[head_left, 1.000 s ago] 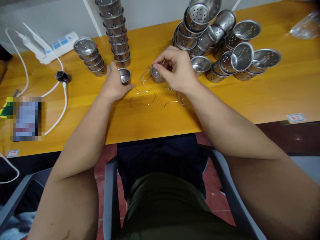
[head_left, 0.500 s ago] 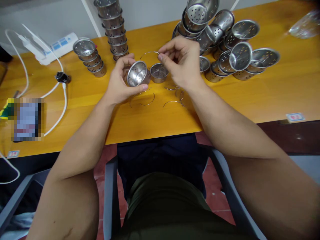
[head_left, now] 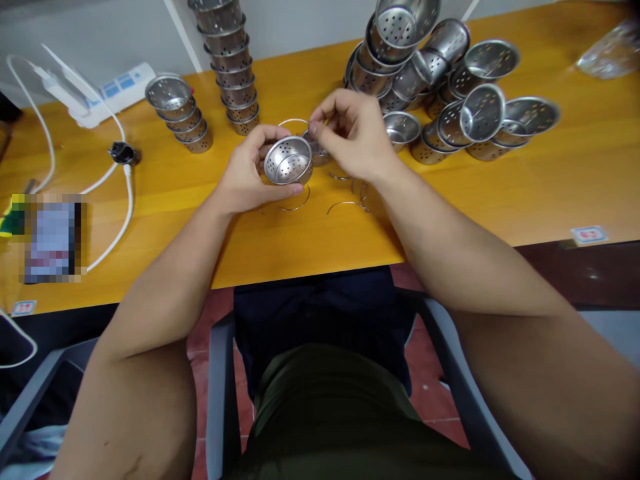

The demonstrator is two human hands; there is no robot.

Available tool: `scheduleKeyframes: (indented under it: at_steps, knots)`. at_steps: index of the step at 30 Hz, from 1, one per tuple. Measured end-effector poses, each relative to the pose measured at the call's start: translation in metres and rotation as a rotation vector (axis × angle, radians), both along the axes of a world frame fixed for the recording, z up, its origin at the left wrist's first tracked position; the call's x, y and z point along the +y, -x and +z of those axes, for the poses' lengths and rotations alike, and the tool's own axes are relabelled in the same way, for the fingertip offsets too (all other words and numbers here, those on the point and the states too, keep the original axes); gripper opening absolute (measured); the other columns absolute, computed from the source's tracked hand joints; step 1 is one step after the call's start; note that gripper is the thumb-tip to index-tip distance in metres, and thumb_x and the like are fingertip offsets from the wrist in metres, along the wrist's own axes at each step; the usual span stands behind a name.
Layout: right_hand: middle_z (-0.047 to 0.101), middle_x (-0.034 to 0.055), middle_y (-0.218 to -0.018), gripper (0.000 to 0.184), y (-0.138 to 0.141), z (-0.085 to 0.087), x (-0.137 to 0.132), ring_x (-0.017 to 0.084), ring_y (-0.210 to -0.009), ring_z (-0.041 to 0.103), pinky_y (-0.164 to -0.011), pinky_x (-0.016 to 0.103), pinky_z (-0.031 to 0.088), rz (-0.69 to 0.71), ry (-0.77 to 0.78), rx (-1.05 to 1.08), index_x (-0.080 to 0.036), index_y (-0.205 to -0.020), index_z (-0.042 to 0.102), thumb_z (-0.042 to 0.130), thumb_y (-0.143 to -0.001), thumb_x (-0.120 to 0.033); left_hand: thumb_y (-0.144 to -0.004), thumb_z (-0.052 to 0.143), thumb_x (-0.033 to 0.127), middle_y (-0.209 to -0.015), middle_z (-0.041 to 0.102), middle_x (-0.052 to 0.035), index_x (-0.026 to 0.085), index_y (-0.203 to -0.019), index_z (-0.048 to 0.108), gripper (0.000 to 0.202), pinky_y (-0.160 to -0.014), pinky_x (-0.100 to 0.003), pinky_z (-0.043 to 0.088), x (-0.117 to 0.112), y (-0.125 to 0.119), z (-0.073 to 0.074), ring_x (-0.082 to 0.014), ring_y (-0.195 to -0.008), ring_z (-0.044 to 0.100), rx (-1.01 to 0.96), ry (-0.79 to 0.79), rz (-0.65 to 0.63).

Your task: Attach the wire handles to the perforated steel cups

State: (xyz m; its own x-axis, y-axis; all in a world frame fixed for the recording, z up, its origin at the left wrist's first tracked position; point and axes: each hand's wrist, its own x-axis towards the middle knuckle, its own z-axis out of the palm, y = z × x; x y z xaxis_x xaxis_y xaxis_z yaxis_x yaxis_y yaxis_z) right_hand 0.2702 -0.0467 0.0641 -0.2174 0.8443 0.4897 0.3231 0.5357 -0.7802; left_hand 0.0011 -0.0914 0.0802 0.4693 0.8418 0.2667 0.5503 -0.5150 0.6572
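My left hand (head_left: 250,175) holds a small perforated steel cup (head_left: 289,161) tilted so its open mouth faces me, just above the orange table (head_left: 310,233). My right hand (head_left: 353,133) pinches a thin wire handle (head_left: 293,123) that arcs over the cup's far rim. A second steel cup (head_left: 318,152) stands on the table right behind, half hidden by my right fingers. Several loose wire handles (head_left: 345,203) lie on the wood under and to the right of my hands.
A heap of perforated steel cups (head_left: 450,87) fills the back right. Two stacks of cups stand at the back, a tall stack (head_left: 227,63) and a short stack (head_left: 180,117). A white power strip (head_left: 113,90) and cable (head_left: 117,213) lie at left, a clear bag (head_left: 610,53) far right.
My left hand picked a cup off the table, raised it and turned its mouth toward me. My right hand lifted a wire handle and brought it to that cup.
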Motion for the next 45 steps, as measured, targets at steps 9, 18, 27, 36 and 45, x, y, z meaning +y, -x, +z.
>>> scheduleKeyframes:
  at_steps: [9,18,27,36,45]
  knots:
    - [0.076,0.0021,-0.086,0.081,0.006,0.001,-0.009,0.027,-0.080,0.062,-0.080,0.052,0.056,0.184,0.116,0.013,-0.034,-0.106,0.078,0.098,-0.086,-0.110,-0.087,0.107,0.055,-0.172,0.081,-0.0124,0.037,-0.154,0.072,0.078,-0.149,-0.062,0.062,-0.011,-0.004,0.014,-0.0437,-0.164,0.077,-0.011,0.081,-0.035]
    - [0.074,0.0029,-0.087,0.063,-0.006,-0.012,0.003,0.026,-0.081,0.063,-0.076,0.044,0.055,0.302,0.079,-0.002,-0.032,-0.099,0.079,0.100,-0.107,-0.090,-0.063,0.126,0.068,-0.147,0.086,-0.0133,0.035,-0.144,0.077,0.101,-0.124,-0.065,0.073,0.040,0.009,-0.044,-0.0503,-0.140,0.085,-0.206,-0.106,-0.209]
    - [0.070,-0.0043,-0.078,0.035,-0.013,-0.018,0.022,0.019,-0.063,0.053,-0.064,0.040,0.041,0.201,0.007,0.157,-0.032,-0.111,0.082,0.107,-0.106,-0.056,-0.066,0.132,0.069,-0.146,0.083,-0.0092,0.035,-0.150,0.071,0.109,-0.113,-0.062,0.073,0.062,0.011,-0.070,-0.0436,-0.133,0.083,-0.326,-0.191,-0.113]
    - [0.071,-0.0013,-0.079,0.016,-0.005,-0.008,0.010,0.021,-0.066,0.050,-0.064,0.040,0.044,0.113,-0.099,0.180,-0.033,-0.110,0.085,0.098,-0.107,-0.043,-0.065,0.130,0.059,-0.140,0.081,-0.0063,0.037,-0.141,0.069,0.100,-0.116,-0.064,0.071,0.069,0.010,-0.068,-0.0422,-0.127,0.081,-0.360,-0.276,0.028]
    - [0.058,-0.0024,-0.075,0.019,0.006,-0.004,-0.014,0.023,-0.065,0.048,-0.061,0.040,0.041,0.104,-0.064,0.071,-0.036,-0.102,0.085,0.103,-0.106,-0.037,-0.078,0.119,0.032,-0.162,0.075,-0.0118,0.038,-0.159,0.059,0.101,-0.127,-0.062,0.073,0.070,0.011,-0.076,-0.0436,-0.145,0.081,-0.354,-0.188,0.036]
